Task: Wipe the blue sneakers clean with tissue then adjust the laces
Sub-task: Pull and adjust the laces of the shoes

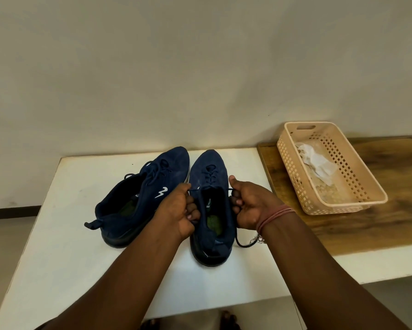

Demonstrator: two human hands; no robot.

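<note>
Blue sneakers (176, 198) sit side by side on the white table (64, 234), toes at twelve o'clock. My left hand (176, 210) is curled shut on the right shoe's lace (211, 177) at nine o'clock of its tongue; my right hand (250, 206) pinches the other lace end at three o'clock. At two o'clock, crumpled tissue (315, 163) lies in a beige basket (376, 186) on the wooden board (391, 222).

Peach basket (367, 186) on wooden board (391, 222)

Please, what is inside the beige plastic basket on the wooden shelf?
Inside the beige basket lies crumpled white tissue, toward its far end. The rest of the floor shows bare through to the wood. The near wall hides a little of the floor.
</note>
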